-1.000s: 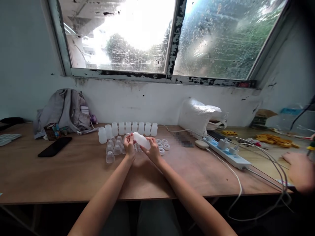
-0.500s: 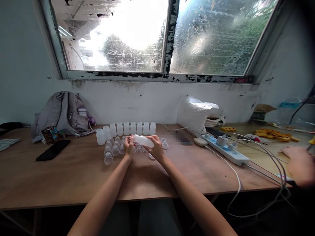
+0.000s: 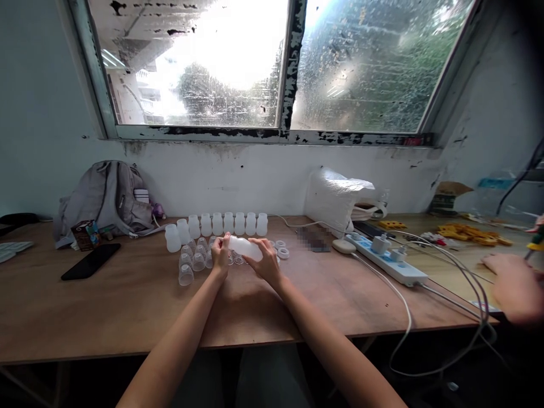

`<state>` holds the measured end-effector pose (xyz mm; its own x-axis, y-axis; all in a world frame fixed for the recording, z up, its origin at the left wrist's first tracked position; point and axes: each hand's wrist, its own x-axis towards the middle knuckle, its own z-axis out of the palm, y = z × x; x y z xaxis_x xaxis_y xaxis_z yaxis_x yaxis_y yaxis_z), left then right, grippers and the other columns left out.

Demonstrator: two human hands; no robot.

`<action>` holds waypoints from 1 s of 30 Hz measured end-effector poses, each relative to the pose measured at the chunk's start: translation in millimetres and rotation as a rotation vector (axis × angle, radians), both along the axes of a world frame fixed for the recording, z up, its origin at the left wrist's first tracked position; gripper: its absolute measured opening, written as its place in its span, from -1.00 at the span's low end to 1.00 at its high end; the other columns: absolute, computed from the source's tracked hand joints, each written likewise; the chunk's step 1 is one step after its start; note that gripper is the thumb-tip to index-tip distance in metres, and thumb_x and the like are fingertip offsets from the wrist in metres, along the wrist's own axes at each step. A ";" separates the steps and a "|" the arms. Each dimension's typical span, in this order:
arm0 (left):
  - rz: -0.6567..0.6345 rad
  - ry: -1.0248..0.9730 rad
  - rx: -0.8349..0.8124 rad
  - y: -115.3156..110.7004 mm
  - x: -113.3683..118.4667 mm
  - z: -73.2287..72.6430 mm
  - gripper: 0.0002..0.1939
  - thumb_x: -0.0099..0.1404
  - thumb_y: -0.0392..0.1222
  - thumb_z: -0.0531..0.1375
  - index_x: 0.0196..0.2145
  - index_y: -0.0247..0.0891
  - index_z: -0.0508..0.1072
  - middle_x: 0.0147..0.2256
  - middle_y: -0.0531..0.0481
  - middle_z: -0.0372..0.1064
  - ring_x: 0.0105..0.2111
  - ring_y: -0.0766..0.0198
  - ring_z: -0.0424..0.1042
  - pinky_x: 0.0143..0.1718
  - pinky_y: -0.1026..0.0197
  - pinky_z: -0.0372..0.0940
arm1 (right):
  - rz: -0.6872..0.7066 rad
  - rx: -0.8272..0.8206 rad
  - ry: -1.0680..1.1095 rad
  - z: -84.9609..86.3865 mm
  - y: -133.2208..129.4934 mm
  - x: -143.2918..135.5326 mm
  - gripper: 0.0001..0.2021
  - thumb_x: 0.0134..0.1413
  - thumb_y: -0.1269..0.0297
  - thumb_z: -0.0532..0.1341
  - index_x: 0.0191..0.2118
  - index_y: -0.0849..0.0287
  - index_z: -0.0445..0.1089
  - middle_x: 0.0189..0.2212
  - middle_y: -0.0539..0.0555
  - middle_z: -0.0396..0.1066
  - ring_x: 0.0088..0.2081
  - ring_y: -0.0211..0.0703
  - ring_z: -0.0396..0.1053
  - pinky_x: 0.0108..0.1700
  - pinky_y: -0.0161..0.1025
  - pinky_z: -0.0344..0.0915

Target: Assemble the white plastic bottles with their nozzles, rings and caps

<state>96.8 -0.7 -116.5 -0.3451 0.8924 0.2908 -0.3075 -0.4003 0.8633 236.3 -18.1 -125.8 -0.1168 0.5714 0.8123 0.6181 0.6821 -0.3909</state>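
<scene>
Brown wooden tabletop below. Holds one milky bottle over it, long axis running left to right, right end slightly lower. Touches it with both hands, neither nearer: left hand pinching the left end with bunched fingers, right hand spanning the right end between thumb and fingers. Behind, counts nine standing bottles, lined up. Before that line, leftward, counts at least seven clear cups, some hidden. Just beside the right hand, counts at least three white rings, others perhaps covered.

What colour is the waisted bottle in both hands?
The waisted bottle is milky white, best seen in the head view.
</scene>
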 end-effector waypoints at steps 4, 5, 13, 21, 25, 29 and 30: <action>-0.115 -0.057 0.014 -1.3 -4.0 6.8 -0.78 0.01 -0.09 0.17 -0.46 -0.32 0.39 -0.55 0.11 0.26 -0.65 0.50 0.17 -0.65 0.42 0.03 | 0.017 -0.175 0.113 0.0 -2.8 -2.2 -0.59 -0.16 0.09 0.21 -0.18 0.17 0.15 -0.39 0.05 0.30 -0.41 -0.17 0.30 -0.38 -0.29 0.22; -0.158 -0.069 0.018 -1.6 -5.7 8.7 -0.79 0.01 -0.12 0.16 -0.43 -0.33 0.41 -0.50 0.07 0.30 -0.60 0.47 0.22 -0.63 0.41 0.06 | 0.029 -0.223 0.122 0.7 -3.2 -2.9 -0.64 -0.13 0.08 0.18 -0.23 0.16 0.17 -0.44 0.02 0.30 -0.45 -0.19 0.29 -0.41 -0.31 0.21; -0.353 -0.171 0.058 -3.5 -10.7 17.7 -0.74 0.09 -0.10 0.10 -0.31 -0.30 0.42 -0.38 0.01 0.32 -0.45 0.39 0.31 -0.46 0.35 0.20 | 0.009 -0.268 0.124 2.8 -7.4 -13.0 -0.66 -0.12 0.04 0.14 -0.26 0.17 0.18 -0.44 0.04 0.31 -0.46 -0.18 0.30 -0.41 -0.31 0.19; -0.421 -0.229 0.072 -8.8 -9.8 23.4 -0.61 0.01 -0.25 0.21 -0.15 -0.23 0.32 -0.18 -0.07 0.33 -0.26 0.28 0.37 -0.29 0.30 0.23 | 0.388 -0.756 0.316 11.3 -9.3 -5.3 -0.57 -0.06 -0.11 -0.03 -0.34 0.20 0.25 -0.61 0.01 0.27 -0.71 -0.32 0.11 -0.71 -0.38 0.00; -0.322 -0.161 0.058 -10.9 -11.7 28.8 -0.53 0.00 -0.20 0.24 -0.10 -0.19 0.25 -0.15 -0.09 0.32 -0.26 0.24 0.39 -0.33 0.28 0.25 | 0.475 -0.888 0.314 12.4 -6.4 -5.6 -0.45 0.00 -0.15 -0.18 -0.29 0.25 0.26 -0.62 0.05 0.29 -0.76 -0.34 0.06 -0.76 -0.37 -0.05; -0.154 -0.109 -0.041 -9.3 -11.6 26.4 -0.48 -0.04 -0.09 0.28 -0.13 -0.26 0.24 -0.33 -0.10 0.37 -0.42 0.28 0.40 -0.49 0.32 0.23 | 0.160 -0.512 0.158 3.6 -11.9 -14.8 -0.56 -0.15 -0.09 0.11 -0.27 0.19 0.26 -0.45 0.10 0.35 -0.50 -0.18 0.30 -0.56 -0.34 0.17; -0.151 -0.120 -0.046 -8.8 -11.1 24.7 -0.48 -0.05 -0.08 0.28 -0.14 -0.27 0.23 -0.35 -0.10 0.37 -0.42 0.28 0.40 -0.49 0.32 0.23 | 0.092 -0.403 0.091 0.6 -14.2 -17.4 -0.57 -0.18 -0.06 0.15 -0.24 0.18 0.26 -0.39 0.12 0.35 -0.43 -0.14 0.32 -0.48 -0.31 0.21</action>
<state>85.7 -9.5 -91.7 -0.2364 0.9480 0.2130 -0.4626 -0.3026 0.8333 218.9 -32.3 -125.2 -0.1201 0.8361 0.5353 0.5120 0.5142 -0.6881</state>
